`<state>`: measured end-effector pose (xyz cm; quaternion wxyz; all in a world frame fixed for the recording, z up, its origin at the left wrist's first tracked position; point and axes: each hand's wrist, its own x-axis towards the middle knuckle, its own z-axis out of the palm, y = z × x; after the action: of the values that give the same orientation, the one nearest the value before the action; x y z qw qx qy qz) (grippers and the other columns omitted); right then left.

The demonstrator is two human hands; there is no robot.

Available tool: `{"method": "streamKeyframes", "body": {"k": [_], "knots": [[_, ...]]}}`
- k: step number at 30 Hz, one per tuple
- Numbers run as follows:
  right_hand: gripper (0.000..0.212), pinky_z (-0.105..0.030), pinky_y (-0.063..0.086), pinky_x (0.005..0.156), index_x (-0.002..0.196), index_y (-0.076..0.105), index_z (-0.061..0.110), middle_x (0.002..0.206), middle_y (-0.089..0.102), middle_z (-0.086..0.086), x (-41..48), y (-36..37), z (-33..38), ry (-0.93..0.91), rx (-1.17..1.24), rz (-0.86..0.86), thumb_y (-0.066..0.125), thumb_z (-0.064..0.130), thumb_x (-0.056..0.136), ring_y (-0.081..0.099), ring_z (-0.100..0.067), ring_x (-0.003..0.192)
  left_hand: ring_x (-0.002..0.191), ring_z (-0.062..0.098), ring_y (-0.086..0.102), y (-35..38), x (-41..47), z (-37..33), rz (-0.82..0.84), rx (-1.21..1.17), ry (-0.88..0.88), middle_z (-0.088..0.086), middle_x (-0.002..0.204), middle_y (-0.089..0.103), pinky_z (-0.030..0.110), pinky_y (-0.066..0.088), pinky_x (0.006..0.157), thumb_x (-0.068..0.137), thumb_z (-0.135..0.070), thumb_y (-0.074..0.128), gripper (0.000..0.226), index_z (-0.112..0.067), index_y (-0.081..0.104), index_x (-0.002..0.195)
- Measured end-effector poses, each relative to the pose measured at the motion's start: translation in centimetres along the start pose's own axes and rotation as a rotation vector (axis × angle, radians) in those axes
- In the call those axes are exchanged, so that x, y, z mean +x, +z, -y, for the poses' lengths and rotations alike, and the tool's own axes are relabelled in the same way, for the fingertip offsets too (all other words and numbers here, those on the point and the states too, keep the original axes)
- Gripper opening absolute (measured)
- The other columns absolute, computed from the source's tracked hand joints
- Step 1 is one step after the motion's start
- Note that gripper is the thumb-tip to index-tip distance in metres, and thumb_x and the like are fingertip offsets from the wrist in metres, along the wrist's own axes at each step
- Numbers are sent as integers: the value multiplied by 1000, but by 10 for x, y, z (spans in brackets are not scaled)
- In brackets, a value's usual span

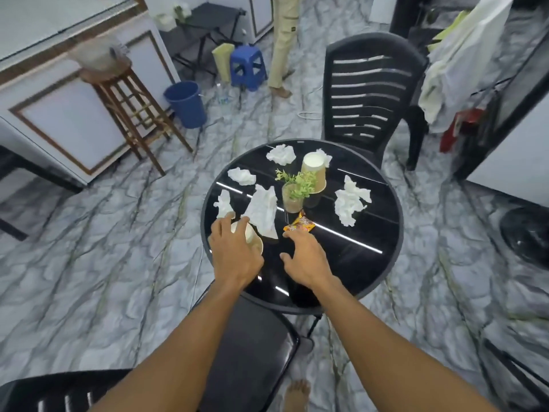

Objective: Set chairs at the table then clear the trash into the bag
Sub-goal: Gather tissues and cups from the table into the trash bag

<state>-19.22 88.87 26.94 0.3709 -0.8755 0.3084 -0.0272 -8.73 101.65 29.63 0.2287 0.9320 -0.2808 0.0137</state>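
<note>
While the left hand (234,254) curls its fingers round a tipped paper cup (252,237) at the near-left rim of the round table (365,263), the right hand (306,257), fingers spread and empty, is just short of an orange wrapper (298,225). Crumpled tissues (350,200) surround a green sprig (297,181) and an inverted cup (313,172); a slatted black chair (368,84) stands beyond.

Bare forearms (184,337), one bare foot (297,394)

The round table (356,263) has a glossy black top that mirrors light strips. On it lie crumpled white paper tissues (350,203), a matt tan paper cup (315,171) and a shiny foil wrapper (297,226). Behind the table stands a black plastic chair (371,44) on polished, marble-patterned floor (89,248).
</note>
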Motion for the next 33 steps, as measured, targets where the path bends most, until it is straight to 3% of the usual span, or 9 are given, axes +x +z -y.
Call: {"method": "streamKeyframes", "body": {"k": [5, 7, 11, 17, 19, 22, 26, 33], "knots": [[64, -46, 36, 111, 145, 42, 17, 154, 33, -5, 50, 12, -10, 66, -199, 8, 70, 26, 88, 27, -26, 144, 145, 34, 27, 17, 16, 19, 181, -15, -187, 10, 161, 26, 54, 36, 112, 75, -27, 70, 82, -23, 37, 149], [67, -49, 35, 110, 147, 38, 19, 159, 26, -6, 60, 14, -19, 73, -296, 61, 70, 27, 88, 23, -28, 146, 139, 32, 36, 25, 17, 23, 216, -66, -204, 8, 158, 32, 48, 39, 109, 77, -24, 70, 82, -22, 34, 151], [65, -54, 37, 106, 147, 39, 27, 156, 32, -2, 64, 25, -36, 64, -394, 167, 69, 26, 89, 24, -27, 145, 124, 27, 48, 32, 18, 25, 185, -130, -171, 2, 139, 50, 42, 44, 100, 77, -24, 71, 74, -24, 41, 144], [24, -41, 45, 94, 113, 72, 18, 136, 48, -3, 46, 35, -45, 41, -423, 44, 67, 20, 90, 45, -27, 119, 116, 25, 55, 36, 6, 14, 224, -147, -149, -1, 132, 46, 39, 50, 87, 76, -32, 76, 73, -27, 41, 139], [17, -42, 49, 89, 99, 74, 10, 131, 52, -5, 36, 34, -49, 34, -363, 11, 67, 7, 84, 51, -29, 109, 113, 23, 55, 37, -1, 8, 239, -134, -112, -2, 131, 46, 34, 47, 82, 75, -37, 77, 71, -25, 44, 137], [10, -40, 53, 76, 81, 67, 4, 96, 63, -12, 16, 25, -52, 87, -301, 28, 60, -3, 79, 59, -31, 90, 109, 22, 55, 38, -14, -5, 261, -145, -59, -3, 127, 48, 33, 45, 79, 76, -43, 77, 69, -24, 46, 134], [16, -40, 54, 64, 66, 57, 8, 69, 61, -8, -14, 4, -73, 164, -122, -117, 53, -1, 78, 58, -27, 69, 110, 21, 56, 43, -31, -38, 289, -169, 40, -3, 128, 49, 33, 47, 81, 78, -48, 76, 69, -26, 45, 135], [11, -41, 52, 61, 77, 69, 8, 71, 69, -14, -108, -81, -131, 256, -2, -502, 60, 7, 82, 63, -37, 68, 114, 23, 56, 46, -76, -144, 338, -222, 276, -4, 129, 49, 40, 50, 85, 75, -43, 75, 70, -26, 47, 137]]}}
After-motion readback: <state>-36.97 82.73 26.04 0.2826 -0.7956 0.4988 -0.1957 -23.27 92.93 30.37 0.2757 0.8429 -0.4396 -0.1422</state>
